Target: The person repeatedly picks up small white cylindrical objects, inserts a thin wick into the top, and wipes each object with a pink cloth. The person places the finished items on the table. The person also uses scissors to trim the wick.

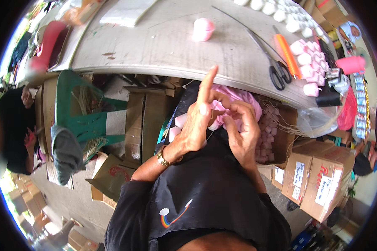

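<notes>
Pink bundle [234, 100] between both hands, just under table edge [163, 69]

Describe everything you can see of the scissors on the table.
The scissors lie flat on the grey table, up right of both hands, touched by neither. Black loop handles sit near the table's front edge; the long, slim, metal-looking blades run up and left, closed or nearly so. An orange comb-like tool lies just right of them, close alongside; whether they touch is unclear. Pink wrapped pieces sit beyond that.
</notes>
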Motion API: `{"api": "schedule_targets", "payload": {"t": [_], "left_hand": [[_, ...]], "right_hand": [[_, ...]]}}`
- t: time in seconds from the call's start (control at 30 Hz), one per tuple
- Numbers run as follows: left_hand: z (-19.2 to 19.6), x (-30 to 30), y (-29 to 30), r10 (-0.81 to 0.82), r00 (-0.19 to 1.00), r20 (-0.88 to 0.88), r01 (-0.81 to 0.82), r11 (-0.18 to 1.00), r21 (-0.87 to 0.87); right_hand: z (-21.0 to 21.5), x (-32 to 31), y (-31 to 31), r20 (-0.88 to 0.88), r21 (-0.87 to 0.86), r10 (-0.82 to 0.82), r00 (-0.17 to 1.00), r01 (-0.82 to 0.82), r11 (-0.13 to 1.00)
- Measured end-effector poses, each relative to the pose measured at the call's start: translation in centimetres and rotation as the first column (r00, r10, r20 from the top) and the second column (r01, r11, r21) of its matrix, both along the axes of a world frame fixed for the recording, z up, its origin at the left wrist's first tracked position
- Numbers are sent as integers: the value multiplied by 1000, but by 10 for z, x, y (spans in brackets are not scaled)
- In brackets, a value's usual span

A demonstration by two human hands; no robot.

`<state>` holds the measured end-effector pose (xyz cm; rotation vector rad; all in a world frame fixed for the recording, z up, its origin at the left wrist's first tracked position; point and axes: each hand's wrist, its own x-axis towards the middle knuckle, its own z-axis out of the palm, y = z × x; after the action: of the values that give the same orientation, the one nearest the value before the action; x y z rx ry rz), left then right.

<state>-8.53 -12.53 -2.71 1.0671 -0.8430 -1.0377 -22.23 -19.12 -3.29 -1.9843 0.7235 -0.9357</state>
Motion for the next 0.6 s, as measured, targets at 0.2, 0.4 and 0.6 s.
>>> {"api": "schedule_targets", "payload": {"t": [0.2, 0.4, 0.6], "left_hand": [[-10, -15, 1, 88, 953, 289, -67, 994, -83], [-24, -18, -9, 168, 840, 515, -14, 957, -290], [-30, -21, -12, 245, 779, 577, -65, 947, -313]], "right_hand": [[-6, 3, 13, 51, 45, 25, 998, -27, 999], [-7, 6, 12, 276, 327, 12, 961, -106, 939], [-4, 1, 13, 138, 394, -1, 990, -54, 918]]}}
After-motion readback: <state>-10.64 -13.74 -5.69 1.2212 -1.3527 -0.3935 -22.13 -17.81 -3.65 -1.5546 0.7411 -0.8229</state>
